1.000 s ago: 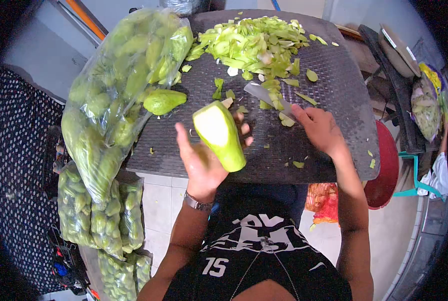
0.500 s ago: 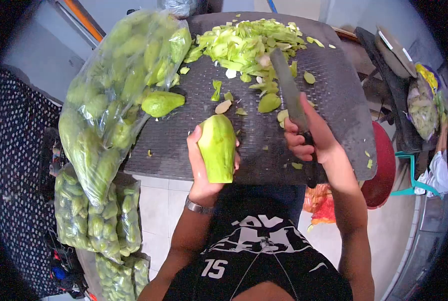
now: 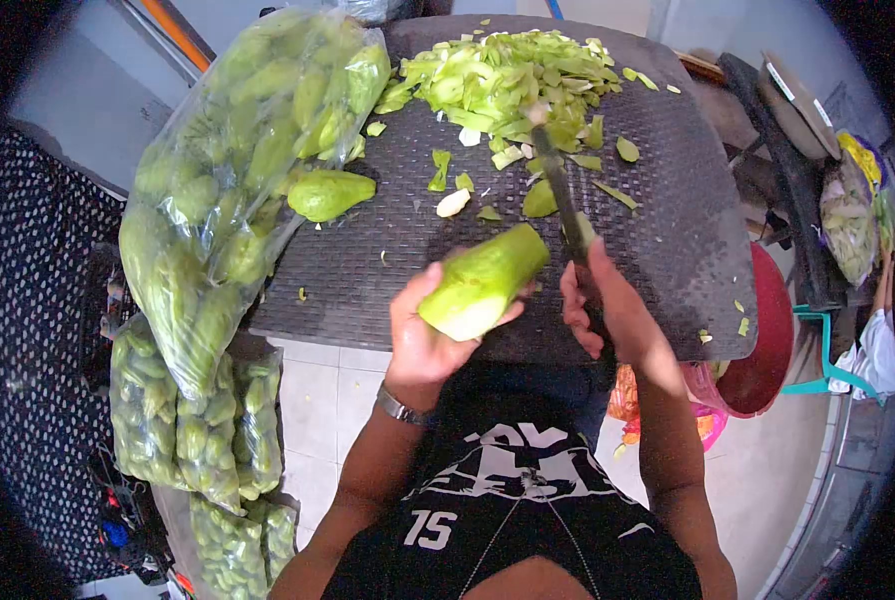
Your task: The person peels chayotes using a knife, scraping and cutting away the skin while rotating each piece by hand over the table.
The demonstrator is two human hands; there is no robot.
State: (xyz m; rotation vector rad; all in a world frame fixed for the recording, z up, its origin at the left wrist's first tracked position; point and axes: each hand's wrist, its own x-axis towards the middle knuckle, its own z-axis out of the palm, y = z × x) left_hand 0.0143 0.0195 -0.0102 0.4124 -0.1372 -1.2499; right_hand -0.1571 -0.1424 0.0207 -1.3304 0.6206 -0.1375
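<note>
My left hand [image 3: 419,322] is wrapped round a peeled, pale green chayote [image 3: 485,280] with its ends cut off, tilted up to the right. A long knife [image 3: 561,188] is in the grip of my right hand [image 3: 605,305], its blade pointing away from me toward a heap of green peelings [image 3: 512,85]. Blade and chayote look close together, but I cannot tell whether they touch. An unpeeled chayote [image 3: 331,195] lies at the mouth of a large clear plastic bag [image 3: 237,170] full of more of them.
The dark woven-pattern table [image 3: 367,300] has scattered peel bits on it. Smaller packed bags [image 3: 172,420] stand below its left edge. Under the right edge are a red basin [image 3: 762,340] and a teal stool [image 3: 817,350]. A bag of vegetables [image 3: 847,235] hangs farther right.
The chayote has turned from upright to tilted right, a pale face now toward me. The knife has come down and nearer to it, and a new strip of peel lies right of the blade.
</note>
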